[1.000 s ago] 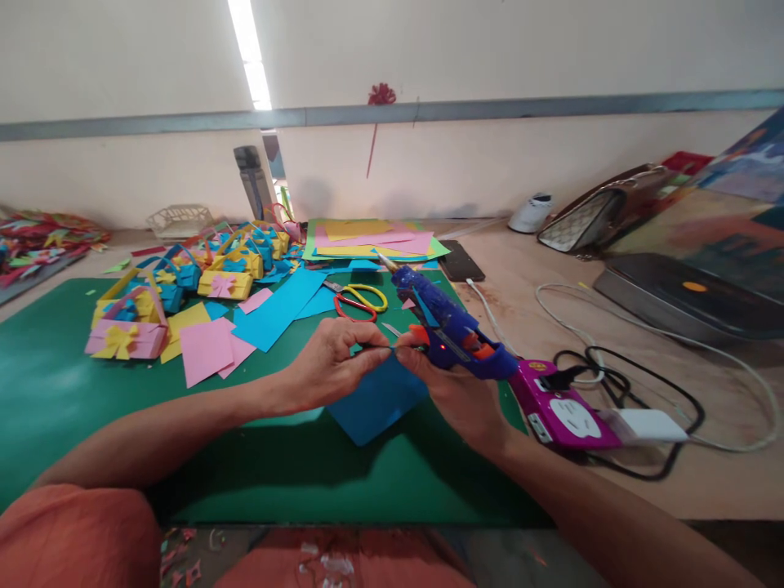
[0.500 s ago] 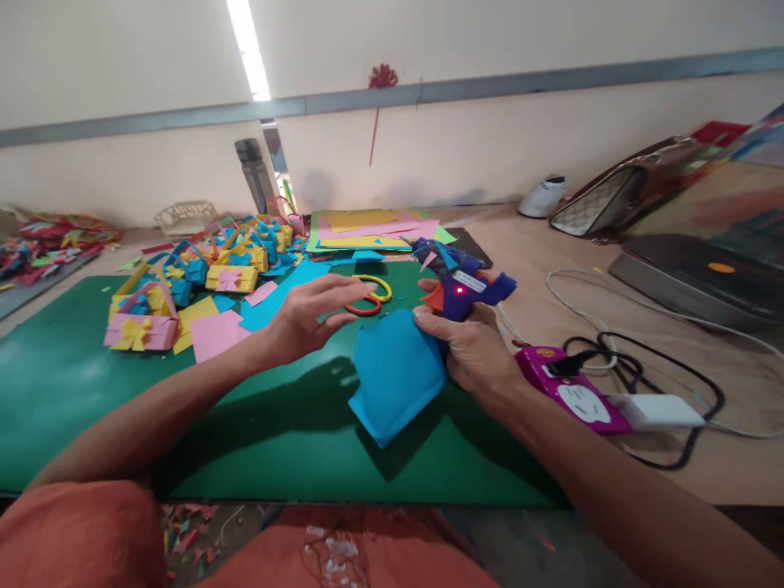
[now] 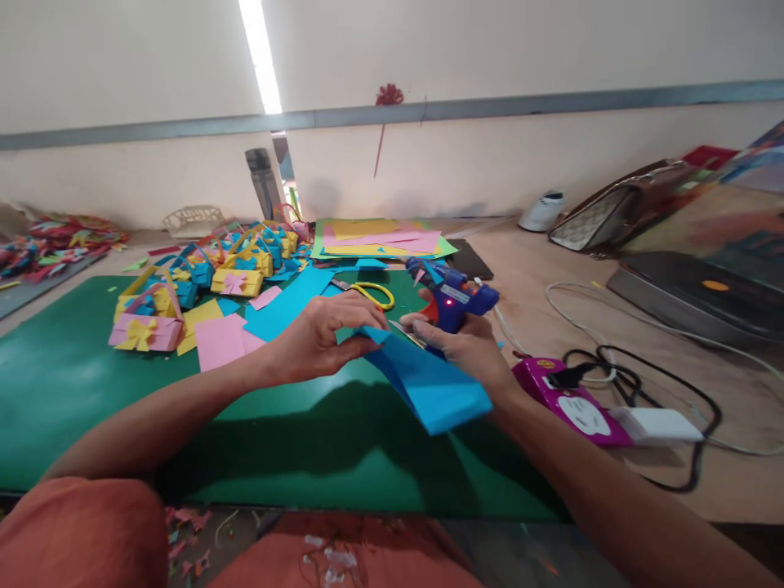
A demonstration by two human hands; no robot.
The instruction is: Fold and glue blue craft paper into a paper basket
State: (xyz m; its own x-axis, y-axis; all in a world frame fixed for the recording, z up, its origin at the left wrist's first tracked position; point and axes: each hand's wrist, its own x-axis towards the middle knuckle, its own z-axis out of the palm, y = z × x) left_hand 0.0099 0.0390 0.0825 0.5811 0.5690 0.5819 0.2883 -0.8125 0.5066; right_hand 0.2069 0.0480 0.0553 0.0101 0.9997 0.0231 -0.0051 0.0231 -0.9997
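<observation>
My left hand (image 3: 340,335) pinches one end of a folded blue paper piece (image 3: 429,388) between thumb and fingers. The piece slants down to the right, held above the green mat (image 3: 275,457). My right hand (image 3: 469,351) is wrapped round a blue glue gun (image 3: 453,298) with an orange trigger and a lit red light. Its nozzle end points left and away, with paper scraps stuck near it. Whether my right fingers also touch the blue paper, I cannot tell. Scissors with a yellow handle (image 3: 376,296) lie on the mat behind my left hand.
Small paper baskets (image 3: 236,282) in yellow, blue and pink crowd the left back. Flat pink sheets (image 3: 220,341) lie before them, and a stack of coloured paper (image 3: 380,239) behind. At right are a purple power strip (image 3: 569,400), looped cables (image 3: 612,367) and a brown bag (image 3: 612,200).
My left hand has closed on the blue paper, which was at my right thumb. The paper has turned and its far end swung right. The glue gun has moved slightly left.
</observation>
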